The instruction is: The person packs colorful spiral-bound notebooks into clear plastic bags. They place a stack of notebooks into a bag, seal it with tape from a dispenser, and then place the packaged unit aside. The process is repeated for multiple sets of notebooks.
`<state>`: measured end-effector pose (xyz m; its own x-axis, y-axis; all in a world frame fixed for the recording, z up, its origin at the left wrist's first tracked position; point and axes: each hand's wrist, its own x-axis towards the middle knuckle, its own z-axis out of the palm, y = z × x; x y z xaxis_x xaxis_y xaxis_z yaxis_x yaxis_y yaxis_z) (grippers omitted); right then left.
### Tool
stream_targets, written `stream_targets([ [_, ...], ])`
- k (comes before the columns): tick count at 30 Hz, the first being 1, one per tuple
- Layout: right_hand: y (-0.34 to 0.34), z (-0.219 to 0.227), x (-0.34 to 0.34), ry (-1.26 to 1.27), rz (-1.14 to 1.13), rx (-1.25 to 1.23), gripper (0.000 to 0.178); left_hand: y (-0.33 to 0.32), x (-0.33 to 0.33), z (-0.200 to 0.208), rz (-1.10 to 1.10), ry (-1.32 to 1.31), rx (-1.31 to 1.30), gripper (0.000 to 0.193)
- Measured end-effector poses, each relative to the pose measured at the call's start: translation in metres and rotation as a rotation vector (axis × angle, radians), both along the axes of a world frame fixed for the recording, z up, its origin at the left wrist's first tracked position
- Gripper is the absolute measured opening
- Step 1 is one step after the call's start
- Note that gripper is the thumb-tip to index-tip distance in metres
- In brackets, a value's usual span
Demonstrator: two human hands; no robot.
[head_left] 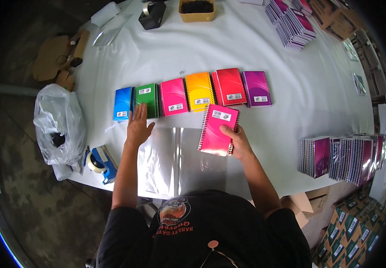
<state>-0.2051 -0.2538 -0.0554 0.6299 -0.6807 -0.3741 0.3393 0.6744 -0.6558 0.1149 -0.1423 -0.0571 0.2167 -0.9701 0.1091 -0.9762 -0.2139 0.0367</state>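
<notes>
The right hand [241,144] has its fingers closed on the right edge of a pink spiral notebook [215,136], over the clear plastic sheet [157,161] at the front edge of the bench [275,147]. The left hand [138,129] has straight fingers, thumb apart, over the lower edge of the green notebook [145,94]. White bench surface stretches rightward to the stacked notebooks [347,156].

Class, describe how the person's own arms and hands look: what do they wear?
The left hand and right hand are bare, without gloves. The forearms are uncovered too, and no watch shows. Short, plain black sleeves cover the upper arms.
</notes>
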Motion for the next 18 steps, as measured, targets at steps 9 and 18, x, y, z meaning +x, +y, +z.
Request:
stream_targets([
  [9, 0.0, -0.015, 0.015, -0.279, 0.324, 0.509, 0.044, 0.004, -0.066, 0.056, -0.246, 1.222, -0.449, 0.019],
  [18, 0.023, -0.015, -0.005, -0.205, 0.264, 0.422, 0.042, -0.018, 0.023, 0.01, 0.37, 0.2, -0.263, 0.057],
])
